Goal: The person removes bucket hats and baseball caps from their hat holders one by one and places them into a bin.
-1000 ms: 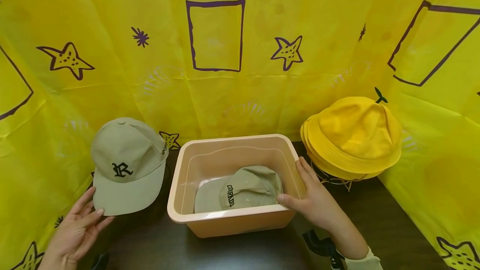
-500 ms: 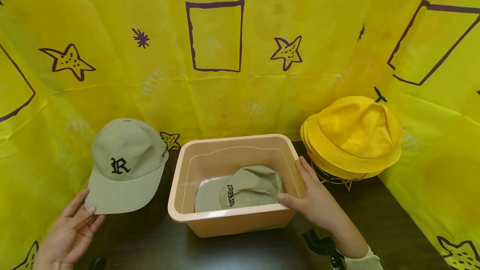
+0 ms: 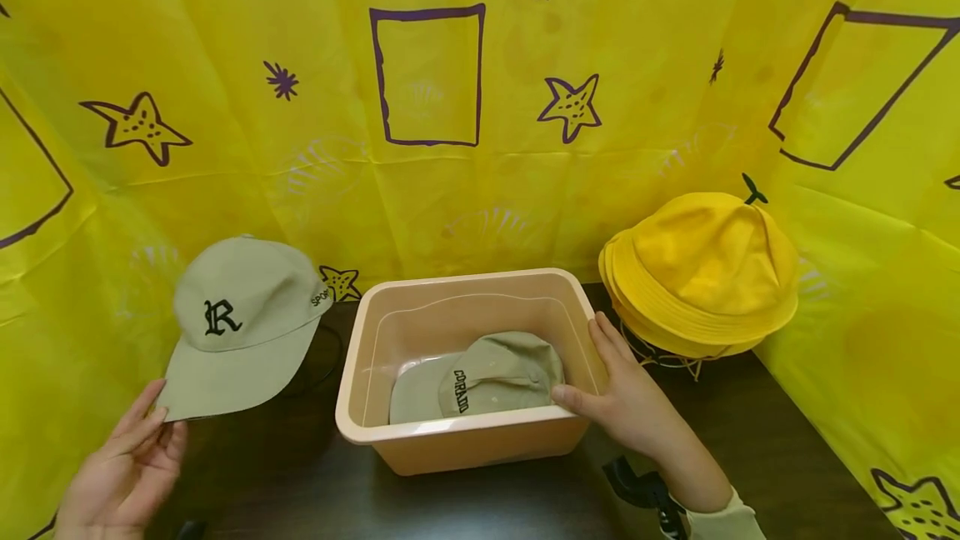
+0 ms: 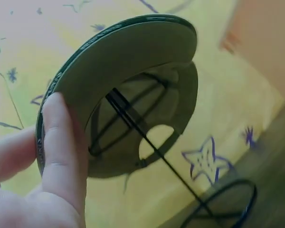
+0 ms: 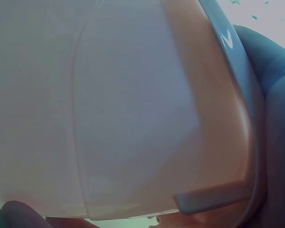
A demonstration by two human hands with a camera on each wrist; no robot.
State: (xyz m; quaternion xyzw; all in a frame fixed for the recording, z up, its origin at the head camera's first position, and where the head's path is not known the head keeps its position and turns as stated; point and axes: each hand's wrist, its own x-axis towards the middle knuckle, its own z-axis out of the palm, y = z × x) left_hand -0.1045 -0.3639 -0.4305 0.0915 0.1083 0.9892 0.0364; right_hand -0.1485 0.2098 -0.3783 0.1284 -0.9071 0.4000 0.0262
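In the head view my left hand (image 3: 123,473) pinches the brim of a sage-green baseball cap (image 3: 251,298) with a black letter R, its thumb on one face and fingers on the other. The left wrist view looks up into that cap (image 4: 128,57), where the black wire hat stand (image 4: 173,169) still reaches inside the crown. My right hand (image 3: 630,407) holds the front right corner of a peach plastic bin (image 3: 480,440), thumb over the front rim. A second sage cap (image 3: 487,386) with dark lettering lies inside. Close up, the bin's wall (image 5: 133,95) fills the right wrist view.
Several stacked yellow bucket hats (image 3: 705,273), the top one with a green sprout, sit right of the bin. A yellow printed cloth (image 3: 510,190) hangs behind and at both sides of the dark table (image 3: 480,507).
My left hand has moved left and slightly up with the brim, so the cap shifts left and tilts. The right hand and bin stay put.
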